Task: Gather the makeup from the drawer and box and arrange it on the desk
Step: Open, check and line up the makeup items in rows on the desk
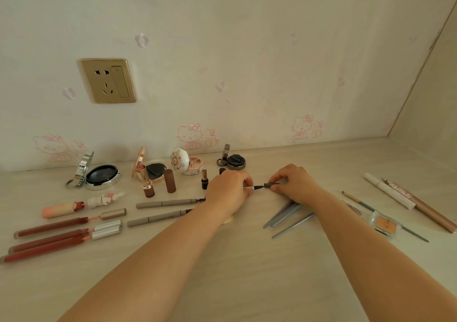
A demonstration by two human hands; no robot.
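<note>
Mid-desk (247,259), left hand (228,189) pinches thin liner pen (256,187), right hand (294,182) grips its dark cap (269,185), just apart. Open compacts (158,169) behind.

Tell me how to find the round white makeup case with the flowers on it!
Look at the wall socket, then down to the row of open compacts along the wall. The flowered compact is third from the left. Its neighbours are plain silver, rose-gold and dark; only this one is white with a painted pattern.
</note>
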